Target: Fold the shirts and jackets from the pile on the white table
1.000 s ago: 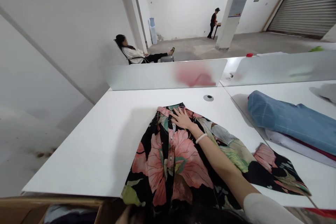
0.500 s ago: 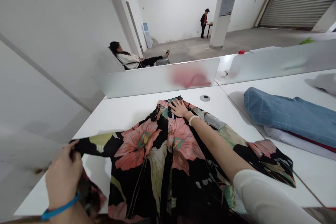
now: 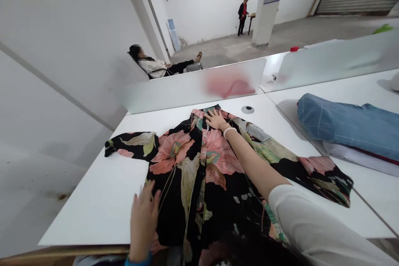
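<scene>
A black shirt [image 3: 179,183] with large pink flowers and green leaves lies spread over the white table, its collar toward the far side. Just below the collar, my right hand [image 3: 216,119] rests flat with fingers spread, holding nothing. My left hand [image 3: 144,212], blurred a little, is at the shirt's left side edge with its fingers apart; whether it touches the cloth I cannot tell. The left sleeve [image 3: 134,143] lies stretched out to the left, and the right sleeve [image 3: 324,174] extends to the right beyond my forearm. The lower hem runs past the table's near edge.
Folded blue checked cloth [image 3: 349,120] lies on other garments at the right of the white table [image 3: 93,203]. A frosted divider [image 3: 174,91] stands along the back. Beyond it, one person [image 3: 156,66] sits reclined and another person [image 3: 242,14] stands by a small table.
My left hand has let go of the left sleeve and moved right to the shirt's side. The sleeve now lies flat on the table. My right hand stays below the collar.
</scene>
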Available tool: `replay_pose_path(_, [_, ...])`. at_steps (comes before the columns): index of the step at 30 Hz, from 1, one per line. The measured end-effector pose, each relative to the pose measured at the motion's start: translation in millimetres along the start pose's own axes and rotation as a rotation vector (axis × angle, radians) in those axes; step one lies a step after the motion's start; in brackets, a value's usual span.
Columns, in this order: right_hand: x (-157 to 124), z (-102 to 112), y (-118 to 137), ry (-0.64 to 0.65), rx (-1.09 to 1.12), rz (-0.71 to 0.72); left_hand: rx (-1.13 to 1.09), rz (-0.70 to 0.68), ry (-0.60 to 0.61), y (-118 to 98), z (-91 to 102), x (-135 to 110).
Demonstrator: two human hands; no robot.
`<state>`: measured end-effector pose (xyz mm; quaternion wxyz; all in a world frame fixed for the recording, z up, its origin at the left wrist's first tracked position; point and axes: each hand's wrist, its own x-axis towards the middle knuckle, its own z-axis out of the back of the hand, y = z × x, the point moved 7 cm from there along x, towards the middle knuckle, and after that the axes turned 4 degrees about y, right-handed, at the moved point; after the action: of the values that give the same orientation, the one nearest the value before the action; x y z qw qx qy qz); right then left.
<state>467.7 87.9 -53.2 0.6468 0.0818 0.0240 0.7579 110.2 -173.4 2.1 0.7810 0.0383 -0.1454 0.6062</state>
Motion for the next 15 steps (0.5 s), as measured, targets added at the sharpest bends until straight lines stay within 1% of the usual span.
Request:
replay_pose_path(2, [-3.6,7.2,2.5,-0.055,0.004,-0.001,0.000,-0.022,-0.019,-18.7,-17.8,-40.5])
replay_pose_path(3, [-6.7,13.0,4.6,-0.103,0.002,0.005,0.001,-0.037,-0.018,-26.1,-25.2,-56.7])
replay_pose_path(4, [-10.7,19.7,7.0,-0.157,0.000,0.014,0.009,-0.053,-0.017,-32.1,-31.3,-69.5])
replay_pose_path(6, [-20.4,32.3,10.8,-0.241,0.009,0.017,0.046,-0.079,-0.006,-39.7,-40.2,-85.2])
replay_pose_path(8, [-30.0,39.8,12.2,-0.238,0.041,-0.008,0.111,-0.107,-0.007,-43.7,-44.4,-89.8])
replay_pose_path(11, [-45.4,48.6,13.4,-0.175,0.060,-0.044,0.190,-0.196,-0.002,-49.2,-46.9,-87.2])
replay_pose_path(14, [-65.1,65.6,10.7,-0.167,0.026,-0.053,0.214,-0.293,-0.019,-51.6,-45.3,-85.3])
replay_pose_path(15, [-73.7,72.9,7.3,-0.168,0.014,-0.051,0.207,-0.323,-0.050,-50.9,-42.6,-85.8])
